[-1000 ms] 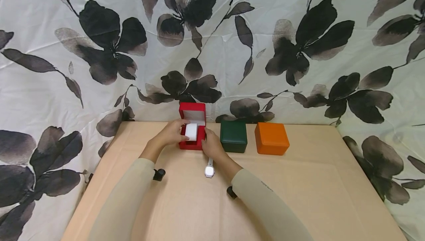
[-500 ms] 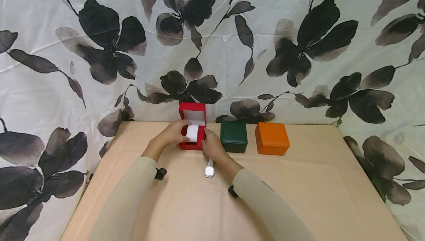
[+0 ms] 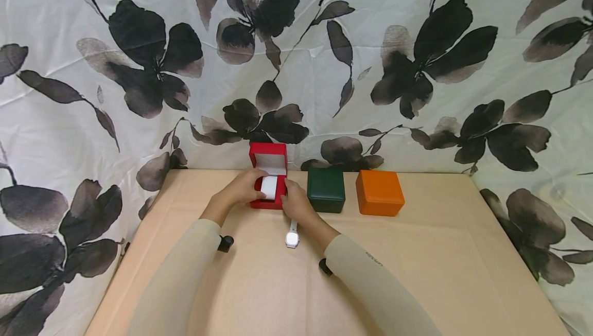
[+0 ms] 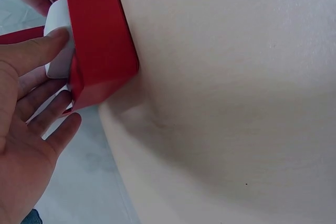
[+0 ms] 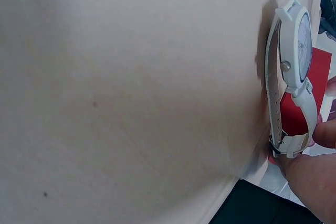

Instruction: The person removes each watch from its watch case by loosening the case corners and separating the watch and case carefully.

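Observation:
A red watch box [image 3: 268, 148] stands with its lid raised at the table's far side. Inside it sits a white watch cushion [image 3: 269, 187], tilted a little. My left hand [image 3: 239, 188] pinches this cushion; in the left wrist view the thumb [image 4: 44, 47] lies on its white face, fingers behind. Holding the box's right wall is my right hand [image 3: 299, 203]. Just below that hand, a white wristwatch [image 3: 292, 239] lies on the table, its strap partly hidden in the head view. The right wrist view shows the strap buckled in a loop, close to the right hand [image 5: 315, 182].
Right of the red box stands a closed green box [image 3: 326, 190], close to the right hand. Farther right is a closed orange box [image 3: 380, 193]. The light wooden-toned table [image 3: 440, 274] ends at a floral cloth [image 3: 324, 68] behind the boxes.
The white cushion and my left hand have shifted slightly right within the red box. My right hand, the wristwatch and the other boxes have stayed put.

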Demonstrator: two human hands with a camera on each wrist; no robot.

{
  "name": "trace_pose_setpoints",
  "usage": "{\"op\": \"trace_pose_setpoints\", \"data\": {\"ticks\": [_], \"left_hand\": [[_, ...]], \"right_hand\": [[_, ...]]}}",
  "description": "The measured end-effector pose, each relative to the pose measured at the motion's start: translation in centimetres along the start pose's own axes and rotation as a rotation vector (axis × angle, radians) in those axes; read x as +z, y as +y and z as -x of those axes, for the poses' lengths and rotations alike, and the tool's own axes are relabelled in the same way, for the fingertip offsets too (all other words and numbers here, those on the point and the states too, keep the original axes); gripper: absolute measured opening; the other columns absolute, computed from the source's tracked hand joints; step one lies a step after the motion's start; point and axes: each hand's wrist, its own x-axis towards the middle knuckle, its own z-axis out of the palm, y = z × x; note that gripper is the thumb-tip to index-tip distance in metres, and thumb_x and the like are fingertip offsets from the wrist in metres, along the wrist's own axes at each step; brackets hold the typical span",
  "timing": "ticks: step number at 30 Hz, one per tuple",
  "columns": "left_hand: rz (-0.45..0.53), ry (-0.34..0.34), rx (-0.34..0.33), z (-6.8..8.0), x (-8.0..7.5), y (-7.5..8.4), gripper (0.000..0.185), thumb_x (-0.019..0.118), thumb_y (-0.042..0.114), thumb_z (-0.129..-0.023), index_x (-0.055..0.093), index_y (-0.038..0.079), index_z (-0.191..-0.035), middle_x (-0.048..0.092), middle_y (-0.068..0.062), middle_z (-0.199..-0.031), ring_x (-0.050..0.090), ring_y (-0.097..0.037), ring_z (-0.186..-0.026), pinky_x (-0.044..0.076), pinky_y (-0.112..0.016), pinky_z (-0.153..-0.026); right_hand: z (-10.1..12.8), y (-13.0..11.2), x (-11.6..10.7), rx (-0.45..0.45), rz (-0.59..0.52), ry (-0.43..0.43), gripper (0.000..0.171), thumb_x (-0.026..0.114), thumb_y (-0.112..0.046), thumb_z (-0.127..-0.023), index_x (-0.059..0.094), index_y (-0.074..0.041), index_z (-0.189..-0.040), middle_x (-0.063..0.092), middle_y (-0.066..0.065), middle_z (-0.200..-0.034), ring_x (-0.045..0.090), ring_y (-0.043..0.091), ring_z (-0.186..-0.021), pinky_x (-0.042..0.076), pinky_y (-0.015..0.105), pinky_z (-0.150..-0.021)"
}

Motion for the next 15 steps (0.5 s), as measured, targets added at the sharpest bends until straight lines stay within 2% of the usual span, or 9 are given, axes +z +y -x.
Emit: {"op": "trace_pose_setpoints", "data": {"ticks": [8,15], "left_hand": [[-0.082,0.009,0.020,-0.13,0.38,-0.11,0.060,0.082,0.015,-0.086,0.060,-0.001,-0.138,0.058,-0.019,-0.141,0.052,-0.035,-0.131,0.044,-0.049,-0.117],[-0.080,-0.015,-0.022,-0.02,0.50,0.20,0.062,0.082,0.015,-0.087,0.058,0.001,-0.142,0.051,-0.018,-0.144,0.046,-0.035,-0.135,0.046,-0.049,-0.116]], "right_hand": [[-0.08,0.09,0.17,0.012,-0.014,0.001,0.062,0.063,-0.008,-0.101,0.038,0.001,-0.157,0.048,0.018,-0.157,0.049,0.032,-0.143,0.045,0.044,-0.116],[-0.12,0.03,0.20,0.030,-0.020,-0.008,0.063,0.064,-0.008,-0.101,0.037,0.000,-0.157,0.047,0.017,-0.157,0.048,0.032,-0.144,0.045,0.044,-0.115]]}}
